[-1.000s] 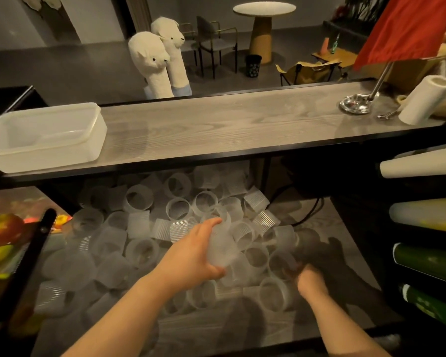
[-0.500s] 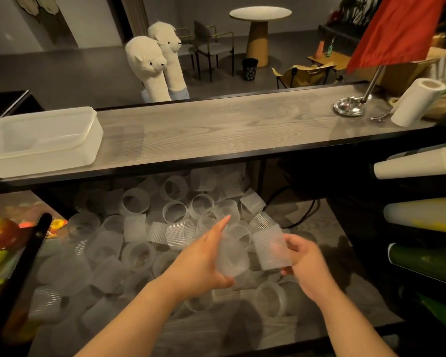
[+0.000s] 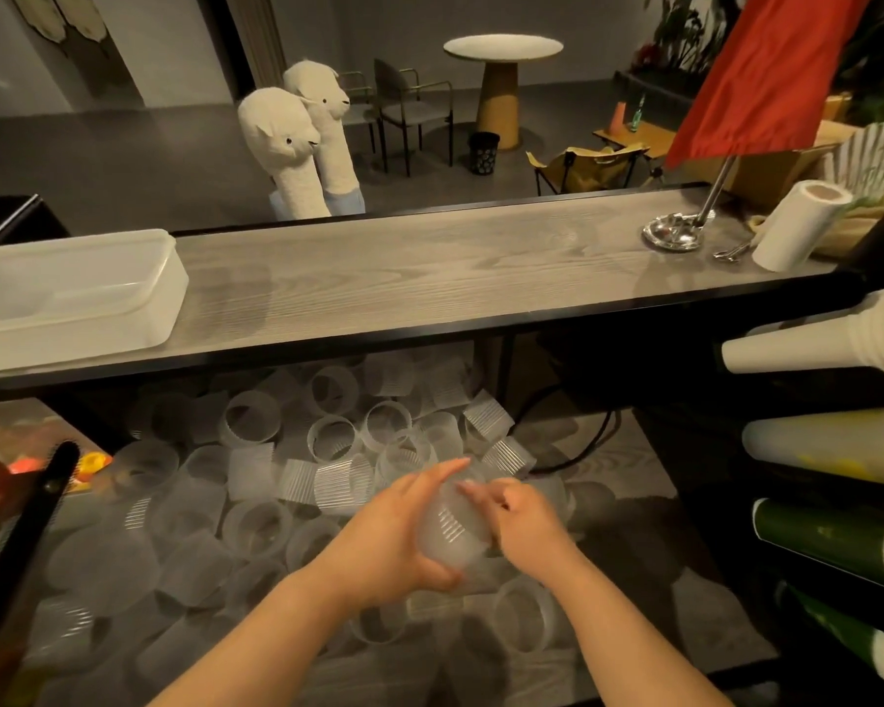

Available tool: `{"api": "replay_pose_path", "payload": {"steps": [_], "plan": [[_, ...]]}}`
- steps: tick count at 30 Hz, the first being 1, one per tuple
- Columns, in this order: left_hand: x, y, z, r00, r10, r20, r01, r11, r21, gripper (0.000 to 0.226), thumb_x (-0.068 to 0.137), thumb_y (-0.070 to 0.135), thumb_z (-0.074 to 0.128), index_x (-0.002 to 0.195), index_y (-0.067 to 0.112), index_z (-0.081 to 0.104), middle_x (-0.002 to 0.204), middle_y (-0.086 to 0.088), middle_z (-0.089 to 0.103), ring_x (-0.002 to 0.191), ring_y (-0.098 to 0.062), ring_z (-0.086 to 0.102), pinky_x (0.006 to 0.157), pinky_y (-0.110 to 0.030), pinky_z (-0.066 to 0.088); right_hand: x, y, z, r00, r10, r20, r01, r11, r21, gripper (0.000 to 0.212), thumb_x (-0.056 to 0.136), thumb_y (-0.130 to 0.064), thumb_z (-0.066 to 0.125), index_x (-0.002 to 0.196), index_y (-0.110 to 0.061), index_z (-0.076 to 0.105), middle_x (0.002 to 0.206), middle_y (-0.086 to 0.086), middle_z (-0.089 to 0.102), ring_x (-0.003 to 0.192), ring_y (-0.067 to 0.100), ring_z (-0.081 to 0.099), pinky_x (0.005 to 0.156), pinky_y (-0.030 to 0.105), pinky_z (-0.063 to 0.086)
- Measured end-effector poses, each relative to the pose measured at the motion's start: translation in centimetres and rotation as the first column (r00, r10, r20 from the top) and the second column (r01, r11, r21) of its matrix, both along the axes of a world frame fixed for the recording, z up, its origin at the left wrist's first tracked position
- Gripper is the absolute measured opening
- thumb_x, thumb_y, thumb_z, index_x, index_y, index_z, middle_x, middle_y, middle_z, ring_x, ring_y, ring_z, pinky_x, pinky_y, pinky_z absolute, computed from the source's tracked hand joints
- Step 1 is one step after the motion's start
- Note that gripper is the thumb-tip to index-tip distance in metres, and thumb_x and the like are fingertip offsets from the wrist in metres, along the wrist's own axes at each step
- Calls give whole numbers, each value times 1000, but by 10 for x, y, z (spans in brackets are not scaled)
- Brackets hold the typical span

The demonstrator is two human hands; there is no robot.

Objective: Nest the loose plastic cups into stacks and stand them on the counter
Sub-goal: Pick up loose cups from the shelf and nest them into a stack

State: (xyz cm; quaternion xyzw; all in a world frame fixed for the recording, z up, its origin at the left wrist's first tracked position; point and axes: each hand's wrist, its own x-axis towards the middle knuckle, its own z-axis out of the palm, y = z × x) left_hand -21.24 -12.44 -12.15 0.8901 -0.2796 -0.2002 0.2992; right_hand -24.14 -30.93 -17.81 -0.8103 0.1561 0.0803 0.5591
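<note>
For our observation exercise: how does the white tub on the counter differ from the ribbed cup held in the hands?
The tub is rectangular, smooth-walled and shallow; the cup is round and ribbed. The tub rests upright on the counter, untouched; the cup is held tilted between the left hand and right hand. Both are translucent plastic.

We see frosted, translucent plastic cups [image 3: 256,523] heaped below, many banded with fine vertical ribs. The counter [image 3: 430,278] shows pale grey wood grain with a black edge. A milky white tub [image 3: 72,303] sits on it, beside a white paper towel roll [image 3: 799,224] and a red flag [image 3: 766,74] on a silver base. Two cream alpaca toys [image 3: 297,145] have black eyes. The round table [image 3: 502,45] stands on a mustard pedestal.
</note>
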Motion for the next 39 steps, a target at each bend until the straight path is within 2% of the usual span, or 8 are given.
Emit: {"api": "replay_pose_path", "payload": {"steps": [4,9,13,15,18,22,34,39], "plan": [[4,15,-2,993,118,-4,-118,993,30,109,64,44,85,144,56,12,137,17,42,116,-4,44,95,-20,40,6,-41,-34,842,-536,-55,501,817,-285,45,94,-29,60,136,-18,52,120,12,62,104,27,61,85,36,49],[7,27,-3,991,133,23,-134,988,71,117,63,45,86,145,57,4,150,15,37,129,-6,42,97,-21,39,6,-59,-68,822,-479,-308,509,860,22,43,93,-2,55,135,0,47,123,22,59,89,26,59,83,41,55],[8,28,-2,992,123,22,-125,987,102,119,64,44,85,147,55,0,152,14,35,129,-8,43,98,-23,41,4,-56,-53,821,-558,-123,545,829,-125,36,95,-13,60,130,-8,56,122,17,62,105,30,61,90,36,49],[9,27,-1,993,113,29,-115,988,105,119,64,45,84,147,55,-1,152,14,35,128,-8,45,99,-25,43,-2,-46,-25,824,-566,24,564,824,46,41,93,-17,63,133,-19,55,113,9,64,89,21,64,76,33,54],[9,22,1,995,103,19,-104,990,93,120,63,45,84,148,53,1,149,12,39,121,-8,50,97,-27,45,-14,-25,18,904,-395,162,357,907,222,39,95,-15,60,127,-37,54,86,5,67,62,10,53,57,22,49],[10,14,4,995,96,29,-98,994,50,121,59,49,85,148,52,3,143,12,45,118,-8,51,98,-30,46,-20,2,35,963,-152,223,116,979,167,41,97,-14,56,128,-40,52,81,4,69,56,5,49,54,17,45],[3,18,5,988,152,34,-151,988,-33,114,57,48,85,145,55,13,134,18,49,113,-6,53,95,-30,49,-34,15,46,864,-286,415,225,956,191,35,98,-11,53,119,-38,60,78,-5,68,59,7,53,59,18,50],[-1,18,10,991,132,36,-130,991,-37,114,55,55,84,142,60,11,135,19,50,113,-5,54,95,-35,51,-31,20,55,915,-97,393,53,991,121,36,97,-13,54,116,-43,59,79,-6,70,58,4,53,61,18,49]]}}
